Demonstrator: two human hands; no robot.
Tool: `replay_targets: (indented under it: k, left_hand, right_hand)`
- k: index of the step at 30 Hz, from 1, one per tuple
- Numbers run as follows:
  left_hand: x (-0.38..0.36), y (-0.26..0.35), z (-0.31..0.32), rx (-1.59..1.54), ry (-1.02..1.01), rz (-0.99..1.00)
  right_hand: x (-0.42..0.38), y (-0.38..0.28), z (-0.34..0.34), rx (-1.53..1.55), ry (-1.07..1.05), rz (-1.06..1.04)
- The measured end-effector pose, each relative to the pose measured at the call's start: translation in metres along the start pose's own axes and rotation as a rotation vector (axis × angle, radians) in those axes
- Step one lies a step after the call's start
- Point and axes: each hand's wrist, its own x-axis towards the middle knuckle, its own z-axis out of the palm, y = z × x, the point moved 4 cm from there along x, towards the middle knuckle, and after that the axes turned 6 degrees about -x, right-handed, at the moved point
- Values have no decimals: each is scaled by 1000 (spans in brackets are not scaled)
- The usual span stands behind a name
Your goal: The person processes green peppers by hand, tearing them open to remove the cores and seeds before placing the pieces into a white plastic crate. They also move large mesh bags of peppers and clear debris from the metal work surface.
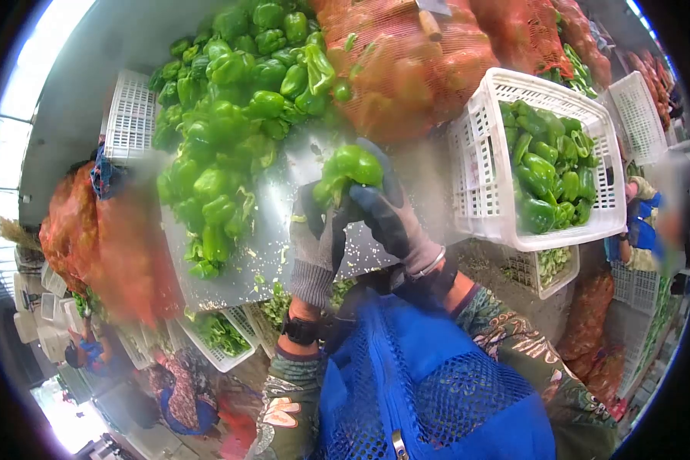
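green pepper (pixel 359 165): glossy, plump, lobed (light glinting) | left hand (pixel 317 222), right hand (pixel 387 215): both curled round it

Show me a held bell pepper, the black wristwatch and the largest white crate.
Held bell pepper (pixel 360 167), head view: its glossy side.
Black wristwatch (pixel 303 330), head view: its face.
Largest white crate (pixel 567 237), head view: its near rim.
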Motion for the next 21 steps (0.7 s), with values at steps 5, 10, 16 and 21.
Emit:
replay_targets:
  k: [5, 10, 16, 21]
  left_hand:
    - [2, -9, 17, -280, -89, -131]
    - [4, -8, 29, -324, -51, -42]
    - [10, -8, 28, 264, 61, 362]
    - [7, 16, 36, 511, 114, 609]
  right_hand:
    - [-4, -9, -7, -21, 157, -20]
    - [-6, 12, -14, 275, 106, 169]
    - [2, 31, -5, 726, 26, 166]
    - [0, 33, -4, 478, 4, -121]
